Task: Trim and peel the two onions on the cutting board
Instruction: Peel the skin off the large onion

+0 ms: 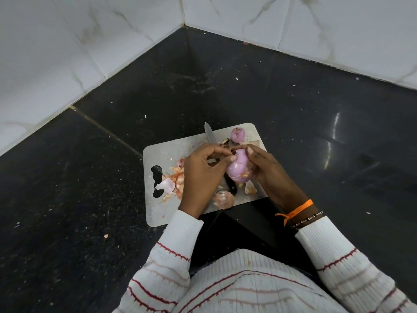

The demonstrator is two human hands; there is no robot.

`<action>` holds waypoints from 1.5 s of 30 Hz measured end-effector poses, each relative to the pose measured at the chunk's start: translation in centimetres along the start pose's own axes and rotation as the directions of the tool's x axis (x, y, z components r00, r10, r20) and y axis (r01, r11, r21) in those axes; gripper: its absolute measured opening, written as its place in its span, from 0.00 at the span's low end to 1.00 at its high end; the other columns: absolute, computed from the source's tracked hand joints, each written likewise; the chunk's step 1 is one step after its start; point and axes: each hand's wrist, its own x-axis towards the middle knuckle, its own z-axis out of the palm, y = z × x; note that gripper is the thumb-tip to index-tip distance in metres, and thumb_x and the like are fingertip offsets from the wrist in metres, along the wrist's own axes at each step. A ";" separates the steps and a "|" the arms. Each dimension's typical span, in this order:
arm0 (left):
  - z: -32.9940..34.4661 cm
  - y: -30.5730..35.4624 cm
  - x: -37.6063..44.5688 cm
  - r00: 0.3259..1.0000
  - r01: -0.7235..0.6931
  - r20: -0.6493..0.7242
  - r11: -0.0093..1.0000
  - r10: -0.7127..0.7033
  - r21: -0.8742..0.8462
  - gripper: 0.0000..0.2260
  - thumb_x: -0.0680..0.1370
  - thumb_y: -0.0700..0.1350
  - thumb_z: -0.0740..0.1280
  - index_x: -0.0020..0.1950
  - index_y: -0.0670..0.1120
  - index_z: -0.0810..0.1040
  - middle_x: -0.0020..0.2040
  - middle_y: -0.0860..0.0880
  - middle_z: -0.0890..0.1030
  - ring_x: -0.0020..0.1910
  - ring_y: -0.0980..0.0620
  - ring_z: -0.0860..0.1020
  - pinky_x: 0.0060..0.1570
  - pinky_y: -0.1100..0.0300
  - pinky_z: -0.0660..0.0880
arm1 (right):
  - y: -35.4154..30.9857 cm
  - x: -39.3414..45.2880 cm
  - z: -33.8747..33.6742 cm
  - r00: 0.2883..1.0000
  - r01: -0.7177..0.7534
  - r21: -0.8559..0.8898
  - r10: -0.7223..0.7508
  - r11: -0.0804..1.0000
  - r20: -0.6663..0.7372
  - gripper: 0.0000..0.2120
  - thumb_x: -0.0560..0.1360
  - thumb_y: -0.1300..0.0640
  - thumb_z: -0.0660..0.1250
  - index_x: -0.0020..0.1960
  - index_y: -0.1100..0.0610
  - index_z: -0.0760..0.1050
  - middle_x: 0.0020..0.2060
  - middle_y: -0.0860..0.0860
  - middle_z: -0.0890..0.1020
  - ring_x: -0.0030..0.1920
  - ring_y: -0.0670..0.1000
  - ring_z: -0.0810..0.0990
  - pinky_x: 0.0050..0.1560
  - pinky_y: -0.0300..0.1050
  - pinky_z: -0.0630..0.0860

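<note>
Over the near half of the cutting board (158, 152), both hands work one onion (239, 167). Right hand (265, 168) cradles it from the side, fingers curled round it, held just above the board. Left hand (203, 172) pinches at the onion's upper end with thumb and fingertips, apparently on a strip of skin; the strip itself is too small to confirm. Onion surface mostly bare purple, a few papery scraps clinging low down. Second onion (237, 134) sits at the far right corner, looks peeled. Knife (209, 135) lies on the board, handle under the hands. Loose skins (173, 181) lie near the left edge. Judged step: final peeling of the held onion. Next: strip the remaining scraps, set it down.
</note>
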 end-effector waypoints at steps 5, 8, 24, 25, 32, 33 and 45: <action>0.1 -0.2 0.1 1.000 0.028 0.012 0.999 -0.029 0.047 0.05 0.74 0.37 0.69 0.42 0.47 0.80 0.41 0.52 0.80 0.41 0.62 0.77 0.45 0.72 0.73 | 0.1 0.0 0.1 1.000 0.002 -0.062 -0.003 0.998 -0.007 0.12 0.80 0.61 0.54 0.51 0.57 0.77 0.41 0.47 0.85 0.44 0.45 0.82 0.45 0.37 0.79; 0.1 -0.8 0.4 0.996 0.089 -0.008 0.993 -0.089 0.077 0.07 0.77 0.38 0.66 0.42 0.49 0.76 0.41 0.54 0.79 0.43 0.61 0.77 0.47 0.68 0.75 | 0.1 0.0 0.0 1.000 0.002 -0.036 -0.001 0.999 0.011 0.13 0.79 0.60 0.54 0.53 0.58 0.77 0.45 0.49 0.84 0.48 0.47 0.82 0.51 0.40 0.78; 0.1 0.1 0.3 0.996 0.088 0.013 0.982 -0.092 0.168 0.08 0.76 0.37 0.66 0.48 0.48 0.82 0.44 0.55 0.81 0.44 0.64 0.77 0.43 0.79 0.70 | 0.2 -0.1 -0.1 0.989 0.119 -0.163 -0.104 0.979 0.101 0.13 0.79 0.59 0.55 0.57 0.62 0.74 0.52 0.53 0.80 0.53 0.46 0.79 0.56 0.38 0.76; 0.0 0.3 0.2 0.995 0.099 0.017 0.983 -0.103 0.154 0.07 0.76 0.39 0.67 0.48 0.48 0.83 0.43 0.56 0.81 0.43 0.66 0.77 0.42 0.79 0.70 | 0.3 -0.1 -0.2 0.988 0.128 -0.191 -0.109 0.973 0.105 0.14 0.78 0.58 0.55 0.58 0.62 0.74 0.52 0.53 0.80 0.53 0.45 0.79 0.55 0.37 0.75; -0.5 0.5 0.1 0.986 0.155 0.038 0.975 -0.162 0.159 0.03 0.73 0.43 0.71 0.45 0.48 0.85 0.37 0.57 0.82 0.38 0.64 0.79 0.37 0.76 0.73 | 0.6 0.2 -0.5 0.984 0.159 -0.323 -0.124 0.933 0.128 0.15 0.76 0.56 0.54 0.57 0.60 0.74 0.53 0.54 0.79 0.55 0.46 0.77 0.57 0.36 0.74; -0.5 0.5 0.2 0.986 0.154 0.045 0.975 -0.163 0.159 0.03 0.73 0.43 0.71 0.45 0.48 0.85 0.37 0.57 0.81 0.38 0.64 0.79 0.37 0.76 0.73 | 0.7 0.3 -0.6 0.985 0.155 -0.336 -0.118 0.929 0.129 0.15 0.76 0.55 0.55 0.57 0.59 0.74 0.53 0.54 0.79 0.56 0.48 0.77 0.57 0.37 0.74; -0.6 0.4 0.2 0.976 0.192 0.080 0.975 -0.201 0.109 0.04 0.73 0.40 0.71 0.44 0.47 0.84 0.35 0.57 0.81 0.36 0.64 0.79 0.35 0.75 0.73 | 0.9 0.2 -0.7 0.987 0.143 -0.353 -0.107 0.925 0.120 0.11 0.79 0.58 0.55 0.55 0.55 0.75 0.51 0.50 0.80 0.52 0.41 0.78 0.53 0.33 0.74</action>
